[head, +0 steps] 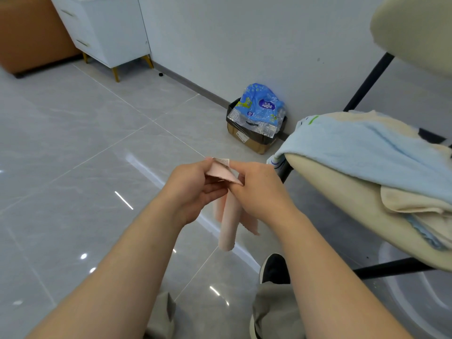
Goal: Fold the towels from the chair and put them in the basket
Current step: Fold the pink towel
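Pinching one pink towel [227,216] at its top edge, left hand [195,189] and right hand [259,192] hold it closed-fingered over the floor. Two more towels, a blue towel [367,148] and a cream towel [411,199], lie on the chair [330,192] just right. One lined box [254,140] stands by the wall.

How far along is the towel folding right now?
Nothing shows as finished: no folded towel is in view, and no basket can be clearly made out. In hand: both hands, left hand and right hand, pinch the top of a pink towel that hangs between them over the floor. Left: a blue towel and a cream towel lie unfolded on the chair.
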`<state>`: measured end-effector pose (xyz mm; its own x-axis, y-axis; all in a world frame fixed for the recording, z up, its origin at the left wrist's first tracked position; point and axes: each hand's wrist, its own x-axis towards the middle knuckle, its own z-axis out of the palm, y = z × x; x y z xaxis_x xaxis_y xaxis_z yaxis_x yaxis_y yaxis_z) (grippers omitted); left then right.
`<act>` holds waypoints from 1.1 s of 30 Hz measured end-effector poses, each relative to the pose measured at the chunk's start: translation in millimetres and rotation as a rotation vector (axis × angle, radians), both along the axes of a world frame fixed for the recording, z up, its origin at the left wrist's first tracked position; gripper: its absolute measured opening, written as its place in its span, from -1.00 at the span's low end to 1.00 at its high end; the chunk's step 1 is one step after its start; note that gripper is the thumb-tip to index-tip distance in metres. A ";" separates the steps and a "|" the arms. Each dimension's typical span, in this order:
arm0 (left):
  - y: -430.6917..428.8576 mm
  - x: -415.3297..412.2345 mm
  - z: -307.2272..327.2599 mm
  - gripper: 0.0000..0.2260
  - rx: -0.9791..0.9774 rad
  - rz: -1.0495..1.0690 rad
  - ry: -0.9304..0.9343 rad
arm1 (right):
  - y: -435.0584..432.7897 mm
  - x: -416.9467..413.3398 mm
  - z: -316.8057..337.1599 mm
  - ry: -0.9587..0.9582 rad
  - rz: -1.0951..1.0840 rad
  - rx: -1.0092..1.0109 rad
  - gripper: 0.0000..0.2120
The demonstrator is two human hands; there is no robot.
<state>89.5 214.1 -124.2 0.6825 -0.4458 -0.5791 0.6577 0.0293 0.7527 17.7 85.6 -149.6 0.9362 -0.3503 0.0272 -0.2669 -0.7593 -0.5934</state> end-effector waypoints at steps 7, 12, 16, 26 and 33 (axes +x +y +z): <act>1.4 3.0 -2.5 -0.73 0.041 -0.004 -0.082 | 2.1 -1.4 2.6 -0.035 0.044 0.045 -0.49; 1.9 3.1 -1.8 -0.77 0.064 -0.002 -0.109 | 2.0 -0.8 1.6 -0.040 0.048 0.043 -0.57; 1.4 4.8 -6.3 -0.76 0.074 0.014 -0.118 | 0.1 -0.3 -1.7 -0.027 0.041 0.032 -0.61; -3.9 6.1 -15.8 -0.70 0.095 0.164 -0.122 | 9.1 -2.4 7.4 -0.065 0.103 0.192 -0.62; 4.6 14.6 -11.7 -0.84 0.180 0.282 -0.384 | 10.2 1.0 -0.5 0.243 0.033 0.171 -0.71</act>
